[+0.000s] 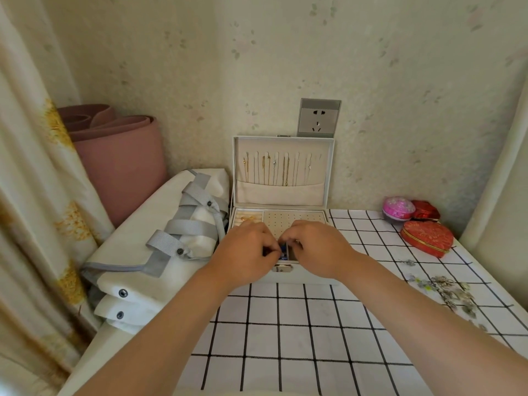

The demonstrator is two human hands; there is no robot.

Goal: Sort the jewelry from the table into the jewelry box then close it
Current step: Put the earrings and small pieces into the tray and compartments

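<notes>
White rectangular jewelry box (283,192) stands at the back of the black-grid white tablecloth (300,324), with its lid upright against the wall. Thin gold and silver chains (274,170) hang in the lid above a cloth pocket. In the tray, a gold piece (248,218) sits in the left ring-roll compartment and a perforated beige panel (285,218) lies to its right.

Left hand (245,252) and right hand (317,247) meet over the box front, fingers curled, both pinching a small blue piece (283,248); its type cannot be told. Loose silver jewelry (445,290) lies scattered on the cloth, well to the right.
</notes>
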